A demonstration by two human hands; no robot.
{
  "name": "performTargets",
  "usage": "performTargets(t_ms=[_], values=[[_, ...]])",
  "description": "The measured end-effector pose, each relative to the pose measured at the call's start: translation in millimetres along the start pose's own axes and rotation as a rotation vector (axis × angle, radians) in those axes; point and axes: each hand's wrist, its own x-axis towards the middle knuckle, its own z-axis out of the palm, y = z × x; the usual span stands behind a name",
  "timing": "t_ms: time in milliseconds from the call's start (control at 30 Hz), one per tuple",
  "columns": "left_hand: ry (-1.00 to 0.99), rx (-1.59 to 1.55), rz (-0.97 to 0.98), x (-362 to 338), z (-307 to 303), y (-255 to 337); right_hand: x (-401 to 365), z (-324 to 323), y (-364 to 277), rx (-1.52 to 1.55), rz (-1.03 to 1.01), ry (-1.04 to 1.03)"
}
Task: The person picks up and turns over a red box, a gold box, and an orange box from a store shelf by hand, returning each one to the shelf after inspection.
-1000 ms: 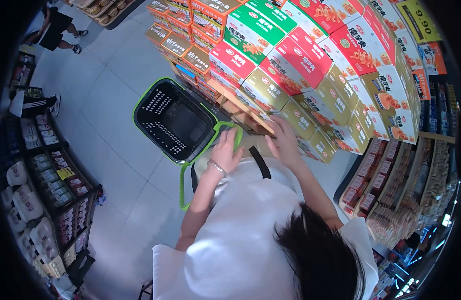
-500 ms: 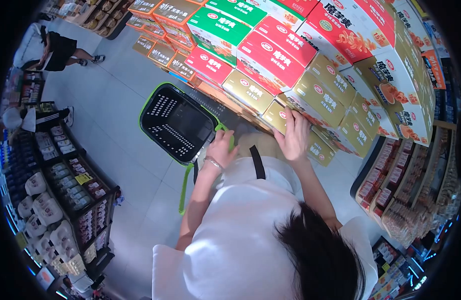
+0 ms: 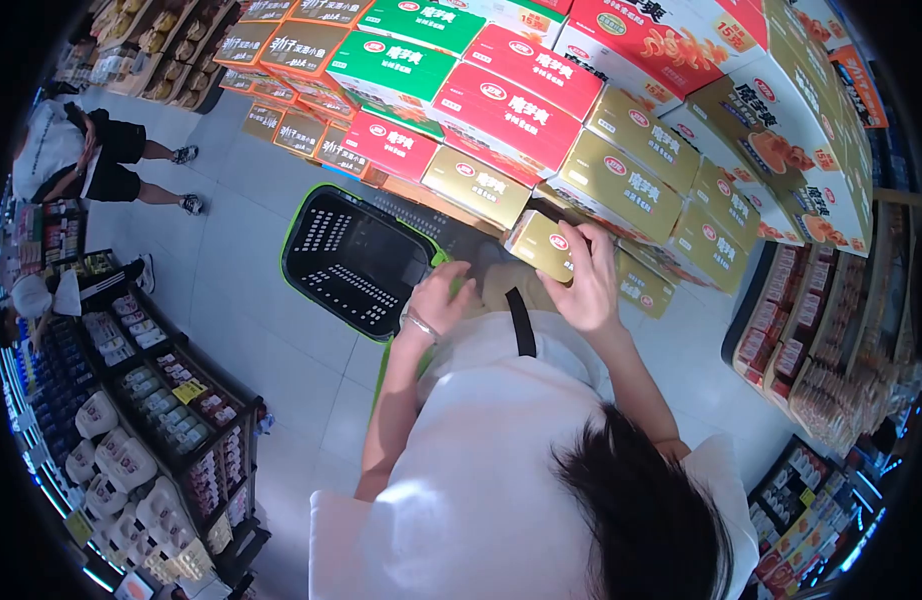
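Right hand (image 3: 591,285) grip pinching gold box (image 3: 538,245), thumb and fingers on its end. Box pokes toward 10 o'clock from grip, long axis looks roughly 10-to-4, right hand way nearer. Left hand (image 3: 441,300) bent beside basket (image 3: 321,235), can't tell if holding. Basket at its 10 o'clock, perforated walls and floor showing. Stacked boxes (image 3: 501,120) beyond, 11 to 1.

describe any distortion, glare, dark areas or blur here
Head view: fisheye distortion bows the right-hand shelves, and the corners are black; head view: glare whitens a patch of the shirt; head view: the basket looks dark inside; head view: the right hand shows no obvious blur.
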Motion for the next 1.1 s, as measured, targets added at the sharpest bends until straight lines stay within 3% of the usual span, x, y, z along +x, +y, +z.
performTargets(t_ms=[133, 333, 400, 533, 600, 700, 767, 833, 1033, 1100], values=[[0.012, 0.036, -0.009, 1.0, 4.2, -6.8, -2.0, -9.2, -9.7, 0.025, 0.011, -0.001], [0.163, 0.365, 0.007, 0.4, 22.1, -21.3, -13.4, -30.6, -22.2, 0.109, 0.007, -0.033], [0.125, 0.057, 0.175, 2.6, 15.1, -20.3, -15.6, -39.4, -27.9, 0.141, 0.043, -0.061], [-0.012, -0.252, 0.111, 0.4, 8.1, -12.5, -9.8, -48.3, -34.3, 0.246, 0.003, -0.062], [-0.076, -0.946, 0.032, -1.3, 9.4, -9.1, -1.4, -47.7, -31.5, 0.326, -0.007, -0.141], [-0.087, -1.107, 0.080, -1.1, 8.3, -17.9, 9.2, -38.2, -28.5, 0.427, -0.013, -0.183], [-0.034, -1.061, 0.113, -3.8, 7.8, -21.0, 19.3, -39.7, -31.8, 0.429, 0.034, -0.249], [-0.083, -0.995, 0.265, -4.3, 9.3, -23.4, 29.1, -40.3, -34.9, 0.427, 0.078, -0.316], [0.021, -0.963, 0.147, -10.5, 8.7, -13.0, 48.8, -30.7, -35.7, 0.450, 0.028, -0.462], [0.065, -0.992, 0.073, -12.2, 7.6, -12.7, 47.3, -25.3, -30.6, 0.765, 0.169, -0.455]])
